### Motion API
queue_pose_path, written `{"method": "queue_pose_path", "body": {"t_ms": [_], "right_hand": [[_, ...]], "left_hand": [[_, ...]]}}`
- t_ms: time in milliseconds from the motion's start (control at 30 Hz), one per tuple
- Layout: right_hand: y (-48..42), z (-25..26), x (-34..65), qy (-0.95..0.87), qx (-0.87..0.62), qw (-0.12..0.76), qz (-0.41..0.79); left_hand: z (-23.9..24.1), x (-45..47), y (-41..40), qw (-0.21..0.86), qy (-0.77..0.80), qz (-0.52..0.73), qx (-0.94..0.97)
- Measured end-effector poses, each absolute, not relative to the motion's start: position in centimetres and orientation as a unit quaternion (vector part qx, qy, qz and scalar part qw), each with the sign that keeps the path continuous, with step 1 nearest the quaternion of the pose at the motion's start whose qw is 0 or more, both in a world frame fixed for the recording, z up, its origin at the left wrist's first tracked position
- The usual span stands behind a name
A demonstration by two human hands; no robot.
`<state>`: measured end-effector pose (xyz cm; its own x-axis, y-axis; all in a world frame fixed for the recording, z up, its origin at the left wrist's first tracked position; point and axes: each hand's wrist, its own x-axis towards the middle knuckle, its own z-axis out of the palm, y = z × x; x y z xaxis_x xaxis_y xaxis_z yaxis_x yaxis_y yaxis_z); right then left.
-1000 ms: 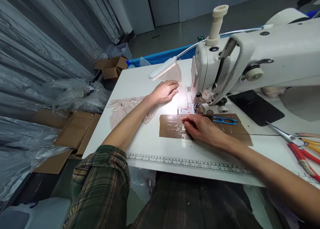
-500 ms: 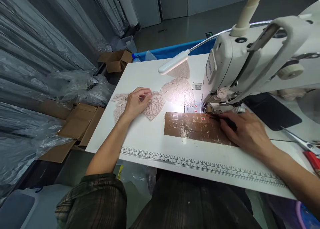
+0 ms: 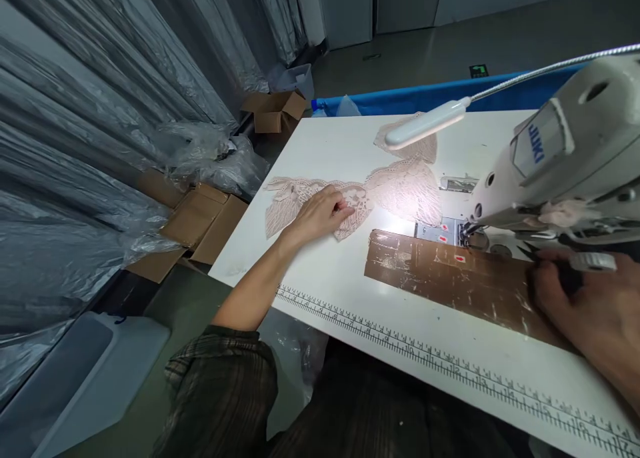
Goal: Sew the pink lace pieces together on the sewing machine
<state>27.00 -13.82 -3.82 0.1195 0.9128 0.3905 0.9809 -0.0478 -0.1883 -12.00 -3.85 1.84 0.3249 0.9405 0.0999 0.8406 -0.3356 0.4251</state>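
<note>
My left hand (image 3: 323, 215) rests on a strip of pale pink lace (image 3: 283, 208) lying flat on the white table. Its fingers are curled, thumb and forefinger close together at the lace. A further lace cup (image 3: 407, 190) joins on the right under the lamp light, and another lace piece (image 3: 425, 148) lies behind it. At the right, my right hand (image 3: 595, 298) is closed around small black thread snips (image 3: 527, 251), pointed tips towards the needle area. The hand lies over the end of a brown taped board (image 3: 445, 278) in front of the presser foot (image 3: 466, 233).
The white sewing machine (image 3: 575, 138) takes up the right side. A lamp (image 3: 425, 125) on a bendable neck reaches over the lace. A printed ruler (image 3: 430, 351) runs along the table's front edge. Cardboard boxes (image 3: 200, 221) and plastic wrapping (image 3: 225, 165) lie left of the table.
The view has turned to the left, so the table and machine sit further right. The right hand with the snips has drawn back a little from the needle; the left hand stays on the lace.
</note>
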Motion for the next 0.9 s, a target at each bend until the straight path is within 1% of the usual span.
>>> {"method": "queue_pose_path", "body": {"t_ms": [100, 200, 267, 333, 433, 500, 533, 567, 633, 733, 767, 833, 900], "right_hand": [[-13.9, -3.8, 27.0, -0.659, -0.719, 0.208, -0.078], [-14.0, -3.6, 26.9, -0.654, -0.721, 0.219, -0.062], [-14.1, -3.3, 26.5, -0.648, -0.719, 0.245, -0.053], [-14.2, -3.1, 26.1, -0.647, -0.704, 0.286, -0.054], [-14.1, -2.8, 25.6, -0.659, -0.671, 0.334, -0.066], [-14.0, -2.8, 25.4, -0.661, -0.660, 0.349, -0.069], [-14.0, -2.7, 25.3, -0.659, -0.659, 0.356, -0.069], [-14.0, -2.7, 25.2, -0.655, -0.658, 0.365, -0.068], [-13.9, -2.6, 25.0, -0.648, -0.654, 0.384, -0.065], [-13.9, -2.4, 24.7, -0.657, -0.636, 0.402, -0.055], [-13.9, -2.4, 24.7, -0.662, -0.630, 0.403, -0.051], [-14.0, -2.2, 24.5, -0.676, -0.619, 0.398, -0.039], [-14.1, -2.1, 24.5, -0.694, -0.601, 0.396, -0.029]], "left_hand": [[1.7, -12.3, -3.7, 0.149, 0.549, 0.150, 0.809], [1.7, -12.8, -3.3, 0.158, 0.553, 0.180, 0.798], [2.0, -13.0, -3.2, 0.169, 0.557, 0.219, 0.783], [2.5, -12.6, -3.6, 0.207, 0.536, 0.250, 0.779], [3.1, -10.2, -5.6, 0.325, 0.427, 0.258, 0.803], [3.2, -8.0, -7.4, 0.405, 0.308, 0.221, 0.832], [3.2, -7.0, -8.2, 0.429, 0.243, 0.195, 0.848], [3.0, -6.2, -8.8, 0.428, 0.195, 0.179, 0.864], [2.5, -5.4, -9.1, 0.368, 0.176, 0.196, 0.892], [1.1, -5.9, -7.6, 0.211, 0.282, 0.279, 0.894], [0.7, -6.2, -6.9, 0.173, 0.313, 0.294, 0.886], [0.0, -6.8, -5.8, 0.128, 0.345, 0.294, 0.882], [-0.4, -7.0, -5.3, 0.110, 0.359, 0.252, 0.892]]}}
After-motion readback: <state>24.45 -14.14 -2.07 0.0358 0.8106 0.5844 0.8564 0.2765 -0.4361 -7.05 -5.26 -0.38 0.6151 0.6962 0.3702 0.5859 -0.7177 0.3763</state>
